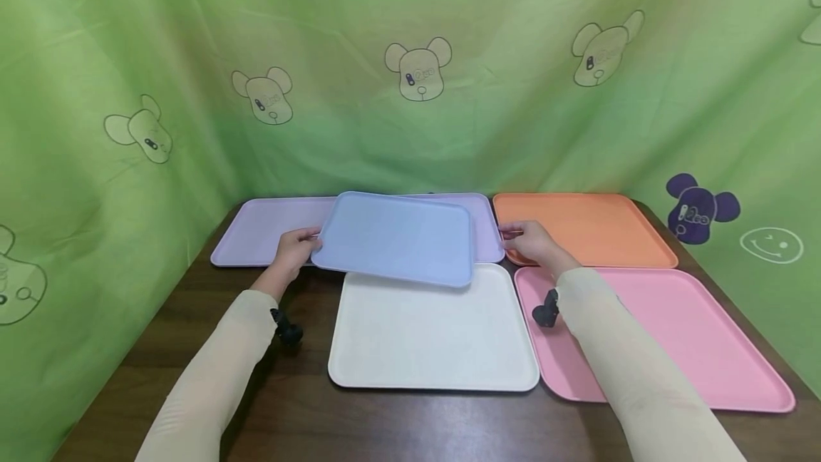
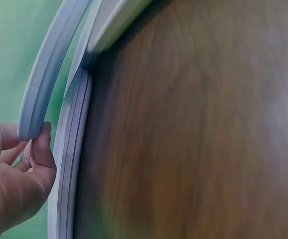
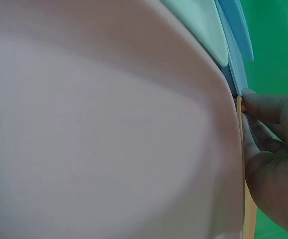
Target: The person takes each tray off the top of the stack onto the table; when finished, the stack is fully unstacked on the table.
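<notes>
A light blue tray is lifted and tilted above the back of the table. My left hand pinches its left edge between thumb and fingers; the left wrist view shows the blue rim in that grip. Lavender tray surface shows on both sides beneath it; the blue tray hides whether this is one tray or two. My right hand is off the blue tray, fingers extended where the lavender edge meets the orange tray. In the right wrist view its thumb lies close to that meeting corner.
A white tray lies in front of the blue one, partly overlapped by it in view. To its right is a pink tray, under my right forearm. Dark wooden table shows at left and front. Green printed cloth hangs behind and at both sides.
</notes>
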A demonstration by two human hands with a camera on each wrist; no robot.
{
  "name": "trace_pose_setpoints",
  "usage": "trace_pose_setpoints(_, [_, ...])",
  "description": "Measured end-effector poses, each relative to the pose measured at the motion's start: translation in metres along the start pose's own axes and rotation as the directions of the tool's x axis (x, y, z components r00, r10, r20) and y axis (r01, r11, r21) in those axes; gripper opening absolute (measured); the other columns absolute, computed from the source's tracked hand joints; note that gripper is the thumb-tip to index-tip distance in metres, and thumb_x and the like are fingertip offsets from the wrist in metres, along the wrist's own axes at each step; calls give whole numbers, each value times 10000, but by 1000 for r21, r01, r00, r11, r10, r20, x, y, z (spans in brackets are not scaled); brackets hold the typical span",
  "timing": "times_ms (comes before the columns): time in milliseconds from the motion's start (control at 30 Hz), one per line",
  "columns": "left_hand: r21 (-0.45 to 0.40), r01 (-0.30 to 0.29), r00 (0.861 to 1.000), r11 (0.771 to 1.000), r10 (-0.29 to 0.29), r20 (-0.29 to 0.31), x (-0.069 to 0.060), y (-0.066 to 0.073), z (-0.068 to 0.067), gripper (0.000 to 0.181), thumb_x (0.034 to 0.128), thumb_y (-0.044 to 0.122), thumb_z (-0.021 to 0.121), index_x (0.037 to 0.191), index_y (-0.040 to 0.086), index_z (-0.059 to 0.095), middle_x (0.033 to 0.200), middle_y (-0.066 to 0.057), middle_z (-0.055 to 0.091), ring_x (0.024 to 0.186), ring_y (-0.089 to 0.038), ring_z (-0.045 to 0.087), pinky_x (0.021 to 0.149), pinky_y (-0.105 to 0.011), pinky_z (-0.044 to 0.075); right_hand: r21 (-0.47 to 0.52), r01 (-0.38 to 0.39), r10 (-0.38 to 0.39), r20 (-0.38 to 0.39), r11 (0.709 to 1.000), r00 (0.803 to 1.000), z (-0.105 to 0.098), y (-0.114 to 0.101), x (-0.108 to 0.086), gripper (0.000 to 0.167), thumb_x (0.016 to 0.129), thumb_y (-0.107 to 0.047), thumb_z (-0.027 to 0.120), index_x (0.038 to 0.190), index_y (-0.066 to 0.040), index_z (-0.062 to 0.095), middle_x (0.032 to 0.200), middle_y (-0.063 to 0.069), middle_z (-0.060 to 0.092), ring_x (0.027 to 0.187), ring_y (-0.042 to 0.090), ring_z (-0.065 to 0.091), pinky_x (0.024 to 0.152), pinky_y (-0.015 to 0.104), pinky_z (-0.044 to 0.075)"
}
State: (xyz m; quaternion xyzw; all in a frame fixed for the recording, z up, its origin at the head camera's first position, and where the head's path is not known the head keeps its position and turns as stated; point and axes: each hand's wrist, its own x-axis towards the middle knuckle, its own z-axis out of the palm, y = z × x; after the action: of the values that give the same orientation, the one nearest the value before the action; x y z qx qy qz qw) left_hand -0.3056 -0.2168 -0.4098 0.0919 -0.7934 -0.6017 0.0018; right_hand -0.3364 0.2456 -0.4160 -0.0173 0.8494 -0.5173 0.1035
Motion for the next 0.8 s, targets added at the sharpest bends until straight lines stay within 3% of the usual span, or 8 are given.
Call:
trace_pose_setpoints(167, [-24,6,1000,1000,-6,-12,-8,-4,-22,412,949,-2,566,1356,-51,527,1186,-200,580,856,-114,588,677,-202,512,3,5,-5,1,1000,1000,-1,1,-1,473,927,72,550,1381,127,428,1219,300,538,655,66,572,570,187,492])
trace_pose_setpoints(400, [-28,-4,999,1000,3,-36,-21,-12,-58,419,956,8,555,1368,-53,511,1113,-115,591,793,-27,569,671,-170,506,-45,19,-20,-17,999,1000,-2,0,-3,458,924,50,574,1362,120,462,1217,295,549,657,63,576,575,189,495])
trace_pose_setpoints(633, [-86,-22,998,996,16,-64,-38,-23,-96,449,962,6,549,1387,-100,449,877,127,599,775,22,573,675,-167,513,12,-1,1,7,1000,1000,-2,0,-2,470,928,65,560,1377,124,434,1200,281,536,631,78,571,557,196,493])
trace_pose_setpoints(700, [-94,-9,997,995,2,-81,-44,-26,-107,465,966,17,549,1400,-97,427,926,86,614,777,30,574,678,-167,516,7,2,-2,7,1000,1000,-2,-1,-2,471,925,68,562,1376,123,437,1198,281,540,641,78,573,560,194,494])
trace_pose_setpoints(800, [-116,13,994,993,-25,-105,-53,-28,-122,495,970,41,557,1422,-80,394,1178,-114,580,804,36,571,695,-161,515,-25,16,-16,0,1000,1000,-2,-2,-2,474,918,64,577,1368,127,444,1195,285,549,670,75,578,569,194,497])
